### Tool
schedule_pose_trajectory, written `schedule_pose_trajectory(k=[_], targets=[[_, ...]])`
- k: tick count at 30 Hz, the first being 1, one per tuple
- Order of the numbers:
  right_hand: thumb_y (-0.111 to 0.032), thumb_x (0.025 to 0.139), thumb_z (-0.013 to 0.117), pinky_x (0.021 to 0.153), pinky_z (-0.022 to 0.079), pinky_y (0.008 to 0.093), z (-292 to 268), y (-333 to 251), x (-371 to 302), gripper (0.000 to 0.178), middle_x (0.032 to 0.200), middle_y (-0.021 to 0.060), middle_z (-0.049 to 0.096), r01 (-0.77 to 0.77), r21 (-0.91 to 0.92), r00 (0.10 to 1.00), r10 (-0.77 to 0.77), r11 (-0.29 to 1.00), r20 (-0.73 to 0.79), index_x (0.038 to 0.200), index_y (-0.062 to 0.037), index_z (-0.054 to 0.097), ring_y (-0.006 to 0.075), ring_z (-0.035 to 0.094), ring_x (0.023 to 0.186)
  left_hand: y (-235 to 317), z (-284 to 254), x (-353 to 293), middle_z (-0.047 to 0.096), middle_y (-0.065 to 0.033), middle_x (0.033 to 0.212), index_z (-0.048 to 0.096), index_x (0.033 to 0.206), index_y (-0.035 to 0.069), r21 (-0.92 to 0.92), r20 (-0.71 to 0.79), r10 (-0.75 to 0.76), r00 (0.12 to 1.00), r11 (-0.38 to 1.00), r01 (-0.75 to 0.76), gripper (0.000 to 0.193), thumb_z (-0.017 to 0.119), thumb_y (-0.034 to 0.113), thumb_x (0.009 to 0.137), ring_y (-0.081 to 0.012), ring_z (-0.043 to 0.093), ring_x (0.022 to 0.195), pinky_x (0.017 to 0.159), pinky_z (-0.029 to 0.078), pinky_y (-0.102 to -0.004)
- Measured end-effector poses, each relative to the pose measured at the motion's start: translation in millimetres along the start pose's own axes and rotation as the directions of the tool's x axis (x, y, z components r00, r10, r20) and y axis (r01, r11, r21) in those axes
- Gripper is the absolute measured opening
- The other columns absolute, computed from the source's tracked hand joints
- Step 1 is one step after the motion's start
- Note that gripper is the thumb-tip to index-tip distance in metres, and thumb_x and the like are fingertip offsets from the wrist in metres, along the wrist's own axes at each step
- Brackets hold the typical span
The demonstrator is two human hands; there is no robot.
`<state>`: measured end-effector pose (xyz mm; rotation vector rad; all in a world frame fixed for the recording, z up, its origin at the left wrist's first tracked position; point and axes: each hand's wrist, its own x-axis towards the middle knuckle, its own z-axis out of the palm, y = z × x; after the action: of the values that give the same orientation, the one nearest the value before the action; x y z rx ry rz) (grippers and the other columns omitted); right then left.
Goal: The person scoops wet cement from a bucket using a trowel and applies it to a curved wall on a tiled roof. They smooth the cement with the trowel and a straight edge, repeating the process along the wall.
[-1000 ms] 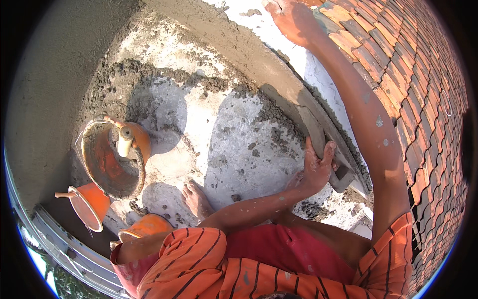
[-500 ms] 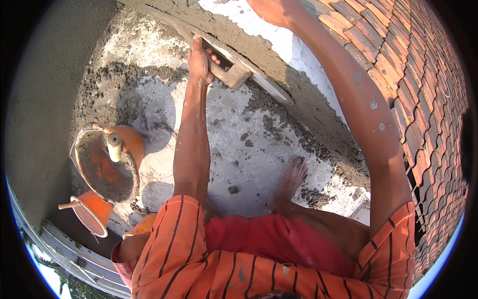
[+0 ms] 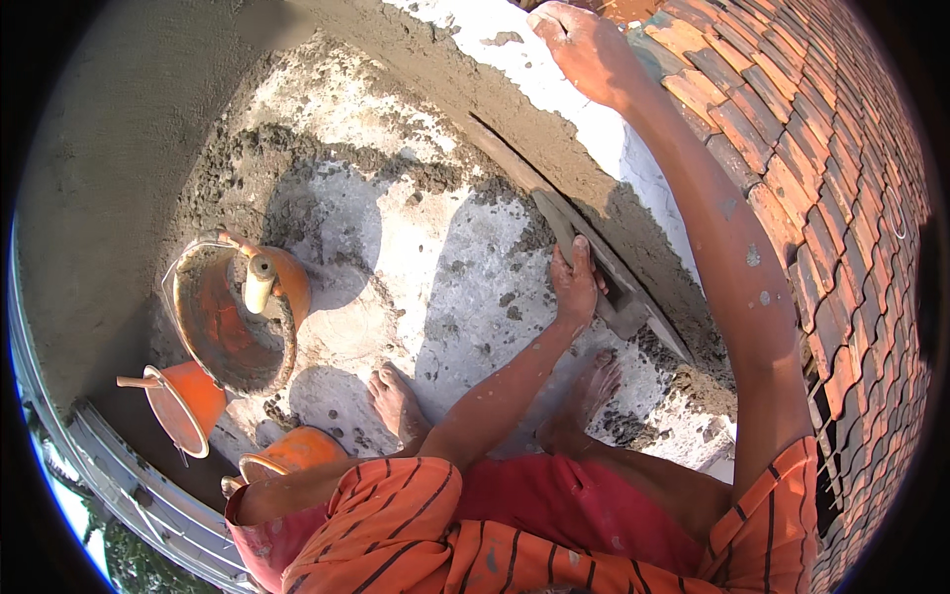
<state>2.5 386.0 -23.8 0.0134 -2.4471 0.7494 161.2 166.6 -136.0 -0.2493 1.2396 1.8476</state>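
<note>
In my left hand is the handle of a long plastering float, its blade lying along the wet mortar face of the low wall. The fingers wrap round the handle and are partly hidden by it. My right hand is at the far edge of the wall's white top, fingers curled in; their tips and anything in them are hidden. Mortar crumbs lie along the foot of the wall.
An orange bucket smeared with mortar holds a tool with a pale roller-like handle. Beside it are a smaller orange container and another orange vessel. Roof tiles slope off right. A grey rendered wall rises left.
My left hand has drawn the float along the wall, toward me and to the right. The right hand shows more fully at the wall top. My left foot has come into view.
</note>
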Motion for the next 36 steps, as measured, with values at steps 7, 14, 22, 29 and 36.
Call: schedule_pose_trajectory(k=[7,14,22,29,36], targets=[[-0.031,0.097,0.042,0.082,0.047,0.0478,-11.7,-54.7,13.8,0.032,0.102,0.0205,0.064,-0.507,-0.202,0.838,0.534,0.838,0.114,0.111,-0.0064,0.056,0.0412,0.059,0.096,131.3,-96.9,81.0,0.041,-0.0015,0.057,0.039,0.079,0.009,-0.015,-0.370,0.135,0.919,0.988,-0.151,0.043,0.048,0.048,0.095,-0.0135,0.044,0.041,0.035,0.039,-0.0305],[-0.026,0.093,0.043,0.086,0.045,0.0522,-14.7,-73.9,29.0,0.030,0.102,0.0258,0.063,-0.548,-0.175,0.782,0.575,0.818,0.239,0.108,-0.0046,0.057,0.0434,0.059,0.096,163.7,-103.0,7.5,0.044,0.0002,0.058,0.044,0.089,0.009,-0.015,-0.387,0.434,0.814,0.879,-0.476,0.025,0.060,0.027,0.091,-0.0117,0.044,0.038,0.035,0.040,-0.0264],[-0.026,0.088,0.059,0.089,0.046,0.0415,-148.5,-76.1,66.0,0.039,0.110,0.0171,0.065,-0.423,0.064,0.902,0.413,0.904,0.127,0.117,-0.0003,0.055,0.0318,0.061,0.103,327.4,82.8,-99.5,0.052,-0.0019,0.076,0.046,0.107,0.008,0.262,0.171,0.674,0.719,0.672,-0.692,0.030,0.062,0.026,0.088,-0.0097,0.052,0.060,0.053,0.045,-0.0252],[-0.019,0.091,0.055,0.075,0.047,0.0295,-248.8,-139.8,33.1,0.031,0.091,0.0080,0.060,-0.074,0.459,0.816,0.318,0.885,-0.482,0.117,-0.0016,0.049,0.0125,0.059,0.083,376.2,264.6,-105.5,0.052,-0.0062,0.088,0.041,0.110,0.003,0.306,0.626,0.586,0.514,0.422,-0.854,0.033,0.058,0.021,0.089,-0.0101,0.051,0.071,0.064,0.046,-0.0277],[-0.030,0.094,0.051,0.086,0.044,0.0383,-283.7,-108.8,-26.2,0.047,0.108,0.0134,0.055,-0.061,0.472,0.525,0.430,0.880,-0.735,0.130,-0.0048,0.034,0.0235,0.056,0.098,275.1,376.0,-86.1,0.052,-0.0261,0.106,0.028,0.126,-0.014,0.227,0.912,0.226,0.343,0.419,-0.879,0.064,0.053,0.033,0.091,-0.0297,0.059,0.092,0.082,0.047,-0.0365]])
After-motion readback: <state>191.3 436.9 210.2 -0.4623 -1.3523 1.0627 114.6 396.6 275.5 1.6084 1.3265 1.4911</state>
